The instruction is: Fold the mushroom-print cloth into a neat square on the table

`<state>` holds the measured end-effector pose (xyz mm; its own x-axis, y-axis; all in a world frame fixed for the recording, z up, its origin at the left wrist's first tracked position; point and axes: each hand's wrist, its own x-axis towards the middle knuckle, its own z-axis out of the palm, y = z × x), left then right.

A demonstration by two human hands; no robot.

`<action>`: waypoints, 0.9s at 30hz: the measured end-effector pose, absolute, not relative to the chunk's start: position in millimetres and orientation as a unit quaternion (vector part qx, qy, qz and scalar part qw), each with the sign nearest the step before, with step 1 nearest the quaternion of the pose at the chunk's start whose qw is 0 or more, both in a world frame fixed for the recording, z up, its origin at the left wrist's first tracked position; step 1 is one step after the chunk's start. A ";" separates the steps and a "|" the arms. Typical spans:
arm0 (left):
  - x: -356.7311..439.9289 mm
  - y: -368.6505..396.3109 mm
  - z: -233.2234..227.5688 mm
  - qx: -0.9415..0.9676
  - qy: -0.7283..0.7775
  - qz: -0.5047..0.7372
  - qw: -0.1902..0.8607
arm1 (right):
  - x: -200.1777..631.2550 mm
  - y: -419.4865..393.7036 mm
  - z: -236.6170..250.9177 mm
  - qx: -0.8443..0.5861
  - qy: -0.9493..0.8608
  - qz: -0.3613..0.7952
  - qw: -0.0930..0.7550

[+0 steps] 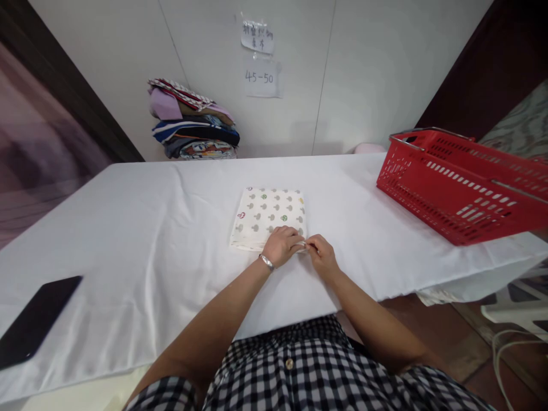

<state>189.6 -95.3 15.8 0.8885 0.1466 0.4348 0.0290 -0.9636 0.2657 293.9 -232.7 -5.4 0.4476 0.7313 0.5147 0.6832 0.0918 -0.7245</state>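
A folded white cloth [269,212] printed with small grey, green and pink mushroom shapes lies as a near-square in the middle of the table. My left hand [281,245], with a silver bracelet at the wrist, rests over the cloth's near right edge, thumb and fingers closed on its layers. At that same near right corner my right hand [322,256] pinches the cloth's edge between thumb and fingers. The fingertips of both hands are close together, and the layers under them are partly hidden.
A white tablecloth [205,228] covers the table. To the right stands a red plastic basket [449,182] with metal handles. A black phone or tablet [38,319] lies at the left. Beyond the far edge rises a stack of folded fabrics [194,128]. Paper notes [261,77] hang on the wall.
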 end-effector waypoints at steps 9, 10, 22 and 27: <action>186.8 -89.0 16.0 0.970 0.000 0.202 0.133 | 284.3 -233.3 -5.0 -0.725 -0.506 0.057 0.463; 187.1 -89.4 16.4 0.970 -0.003 0.201 0.137 | 283.0 -232.5 -5.3 -0.739 -0.497 0.051 0.452; 191.0 -94.0 18.2 0.961 0.023 0.212 0.175 | 275.5 -220.9 -5.6 -0.792 -0.411 0.065 0.446; 178.0 -90.6 18.2 0.966 0.025 0.204 0.158 | 276.3 -221.7 -9.2 -0.798 -0.416 0.053 0.432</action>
<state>178.0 -90.6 18.2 0.9153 0.1134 0.3864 -0.0156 -0.9488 0.3156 276.3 -221.7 -9.2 0.6477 0.7105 0.2751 0.6184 -0.2793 -0.7345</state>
